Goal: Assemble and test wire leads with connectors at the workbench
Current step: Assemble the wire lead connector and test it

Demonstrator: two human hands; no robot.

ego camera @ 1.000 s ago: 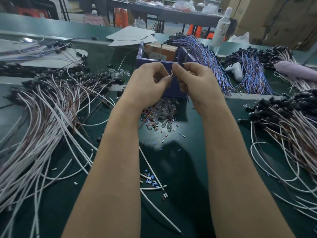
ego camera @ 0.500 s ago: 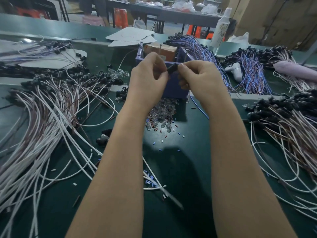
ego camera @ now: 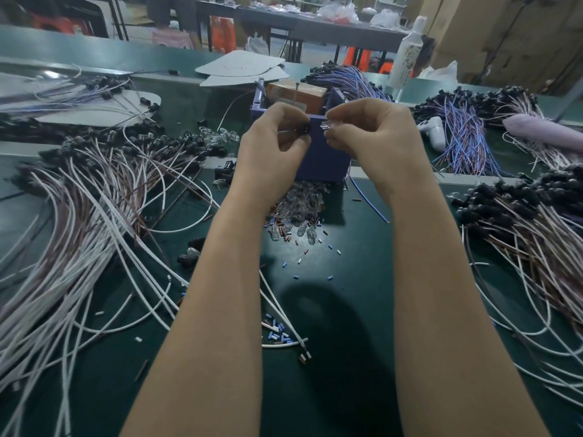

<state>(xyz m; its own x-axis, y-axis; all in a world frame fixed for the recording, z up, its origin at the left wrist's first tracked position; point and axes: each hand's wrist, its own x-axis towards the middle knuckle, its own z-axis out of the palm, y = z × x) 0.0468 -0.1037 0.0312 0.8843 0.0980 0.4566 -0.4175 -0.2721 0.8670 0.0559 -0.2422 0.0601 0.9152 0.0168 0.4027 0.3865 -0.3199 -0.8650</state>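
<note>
Both hands are raised in front of the purple fixture box (ego camera: 321,159). My left hand (ego camera: 273,143) pinches a small black connector cap (ego camera: 304,128) at its fingertips. A short gap to the right, my right hand (ego camera: 372,134) pinches a small clear bulb-like part (ego camera: 326,125). The two parts face each other and do not touch. A white wire lead (ego camera: 280,313) trails down behind my left forearm to stripped ends near the table's front. A blue wire (ego camera: 367,200) hangs below my right wrist.
Clear bulbs and tiny blue and red sleeves (ego camera: 299,212) lie heaped under the box. White and brown leads with black caps (ego camera: 94,197) spread over the left; similar leads (ego camera: 530,228) cover the right. Blue wire bundles (ego camera: 460,134) and a white bottle (ego camera: 407,52) sit at the back.
My hands have drawn slightly apart. The black cap now shows at my left fingertips and the clear part at my right. The trailing white lead has shifted on the table.
</note>
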